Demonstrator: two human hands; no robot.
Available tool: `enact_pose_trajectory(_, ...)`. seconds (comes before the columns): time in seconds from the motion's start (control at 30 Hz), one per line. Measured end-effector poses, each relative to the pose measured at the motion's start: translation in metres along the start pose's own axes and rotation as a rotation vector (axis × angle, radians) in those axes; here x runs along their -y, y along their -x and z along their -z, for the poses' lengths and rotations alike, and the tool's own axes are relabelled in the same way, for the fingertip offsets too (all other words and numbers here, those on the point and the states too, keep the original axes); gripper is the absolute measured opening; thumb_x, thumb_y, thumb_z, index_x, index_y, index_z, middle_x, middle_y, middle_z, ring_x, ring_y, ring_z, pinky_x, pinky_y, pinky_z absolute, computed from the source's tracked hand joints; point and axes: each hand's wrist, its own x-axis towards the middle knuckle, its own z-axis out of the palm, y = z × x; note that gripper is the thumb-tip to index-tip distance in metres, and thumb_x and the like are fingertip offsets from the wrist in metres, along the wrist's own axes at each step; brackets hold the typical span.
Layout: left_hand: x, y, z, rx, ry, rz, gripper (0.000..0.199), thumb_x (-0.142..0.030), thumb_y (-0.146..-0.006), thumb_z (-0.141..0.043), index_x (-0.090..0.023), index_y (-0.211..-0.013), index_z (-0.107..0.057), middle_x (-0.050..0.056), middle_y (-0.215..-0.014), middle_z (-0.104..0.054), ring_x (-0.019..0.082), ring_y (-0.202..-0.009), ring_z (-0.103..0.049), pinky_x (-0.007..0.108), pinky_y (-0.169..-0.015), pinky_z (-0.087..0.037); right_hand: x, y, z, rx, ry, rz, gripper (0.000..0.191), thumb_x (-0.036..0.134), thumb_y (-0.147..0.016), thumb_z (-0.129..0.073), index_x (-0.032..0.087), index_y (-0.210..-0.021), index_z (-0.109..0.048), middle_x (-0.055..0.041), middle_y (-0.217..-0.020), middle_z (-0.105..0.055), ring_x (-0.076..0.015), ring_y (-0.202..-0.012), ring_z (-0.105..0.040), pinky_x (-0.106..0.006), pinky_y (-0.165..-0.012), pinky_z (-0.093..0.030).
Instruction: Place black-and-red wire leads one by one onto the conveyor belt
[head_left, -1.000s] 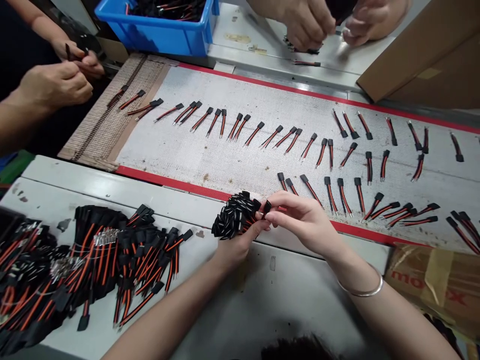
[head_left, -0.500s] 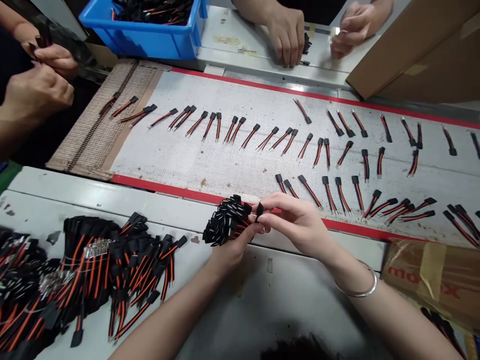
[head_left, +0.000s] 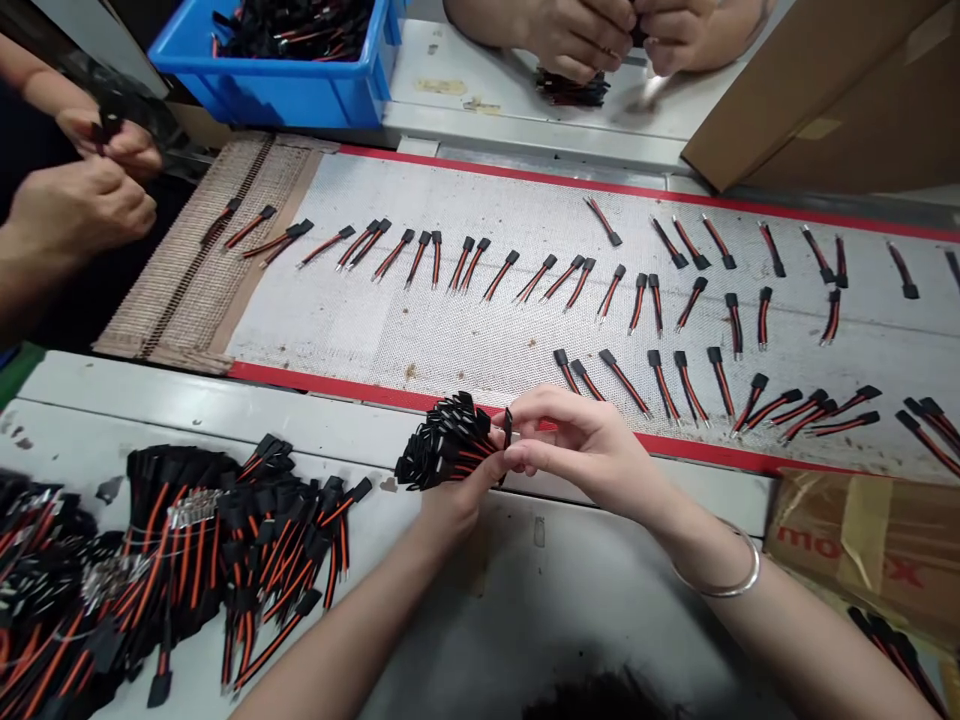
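A thick bunch of short black-and-red cables (head_left: pixel 442 442) with black connector ends is gripped by my left hand (head_left: pixel 457 498), just in front of the belt's near edge. Beside it, my right hand (head_left: pixel 574 435), with a silver bangle at the wrist, pinches a single black connector piece (head_left: pixel 508 428) at the bunch's right side. The fingertips of both hands nearly meet there. More cables (head_left: pixel 662 385) lie in loose rows on the white mesh belt (head_left: pixel 337 320) beyond my hands. Bundled cables (head_left: pixel 176 530) are piled on the table at the left.
Across the belt stand a blue bin (head_left: pixel 285 85) of cables and a cardboard box (head_left: pixel 817 110). Another person's hands (head_left: pixel 592 35) work at the far side, and a second person's hands (head_left: pixel 82 200) at the left. A taped carton (head_left: pixel 847 550) is at the right.
The bunch has shifted slightly left, and the connector piece at my right fingertips now stands more upright. The far person's hands have come together above a small pile of cables.
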Motion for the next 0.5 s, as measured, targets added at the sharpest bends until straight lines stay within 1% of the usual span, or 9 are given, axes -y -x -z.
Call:
enact_pose_trajectory(0.13, 0.006, 0.001, 0.002, 0.029, 0.102, 0.029, 0.025, -0.041, -0.086, -0.074, -0.021, -0.071, -0.07, 0.001, -0.068, -0.065, 0.017, -0.065, -0.059, 0.031, -0.072, -0.053, 0.001, 0.002, -0.004, -0.02, 0.012, 0.043, 0.009, 0.02, -0.089, -0.073, 0.016, -0.096, -0.077, -0.0056, -0.097, -0.065, -0.0095, -0.068, -0.067, -0.024, -0.063, -0.064)
enact_pose_trajectory(0.27, 0.008, 0.003, 0.003, -0.043, 0.116, 0.072, 0.018, -0.034, -0.08, -0.079, -0.022, -0.075, -0.067, 0.0, -0.067, -0.062, 0.018, -0.064, -0.057, 0.032, -0.07, -0.053, 0.002, 0.003, -0.006, -0.033, 0.037, 0.077, 0.006, 0.019, -0.088, -0.072, 0.016, -0.092, -0.076, -0.0047, -0.093, -0.066, -0.0087, -0.064, -0.067, -0.023, -0.061, -0.063)
enact_pose_trajectory(0.5, -0.003, 0.001, 0.0, -0.046, 0.079, 0.072, 0.022, -0.028, -0.075, -0.081, -0.021, -0.074, -0.061, -0.002, -0.066, -0.061, 0.017, -0.063, -0.056, 0.031, -0.068, -0.052, -0.001, 0.002, -0.006, -0.037, 0.073, 0.096, 0.007, 0.02, -0.089, -0.071, 0.017, -0.092, -0.076, -0.004, -0.093, -0.065, -0.0085, -0.064, -0.067, -0.024, -0.06, -0.062)
